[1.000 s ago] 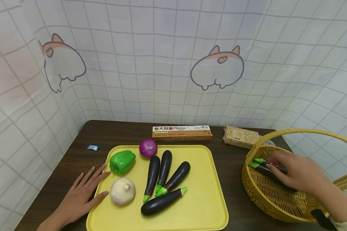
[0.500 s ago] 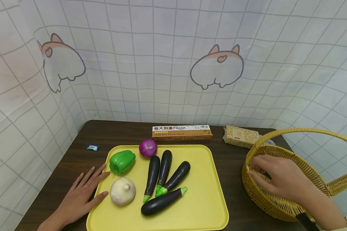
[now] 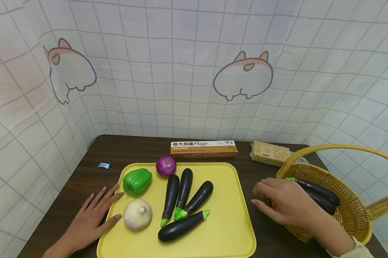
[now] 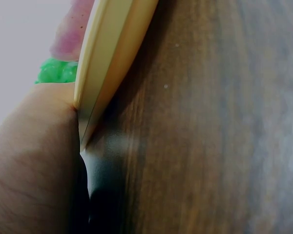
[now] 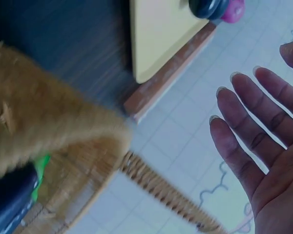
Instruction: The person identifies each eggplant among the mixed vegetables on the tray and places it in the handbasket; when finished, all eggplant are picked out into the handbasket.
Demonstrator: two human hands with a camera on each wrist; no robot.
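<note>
My right hand point(image 3: 287, 199) is over the left rim of the yellow wicker basket point(image 3: 363, 218), fingers loosely extended. In the right wrist view its palm point(image 5: 288, 180) shows with nothing in it. Dark eggplants point(image 3: 321, 190) with green stem ends lie in the basket, partly hidden by that hand. My left hand point(image 3: 87, 220) rests with spread fingers at the left edge of the yellow tray point(image 3: 226, 236). Near it on the tray are a green bell pepper point(image 3: 137, 182) and a white, pink-tinged bulb point(image 3: 137, 215). Several eggplants point(image 3: 182, 225) lie mid-tray, and a purple onion point(image 3: 166, 166) sits at its back edge.
A pasta box point(image 3: 203, 149) lies behind the tray. Right of it is a clear-wrapped pack of grains point(image 3: 270, 153). A small blue wrapped candy point(image 3: 104, 165) is on the dark wooden table point(image 3: 132, 146) at left. The basket's tall handle point(image 3: 342, 147) arches up.
My right hand has come up out of the basket and moved left past its rim, uncovering eggplants inside. My left hand and the things on the tray have stayed put.
</note>
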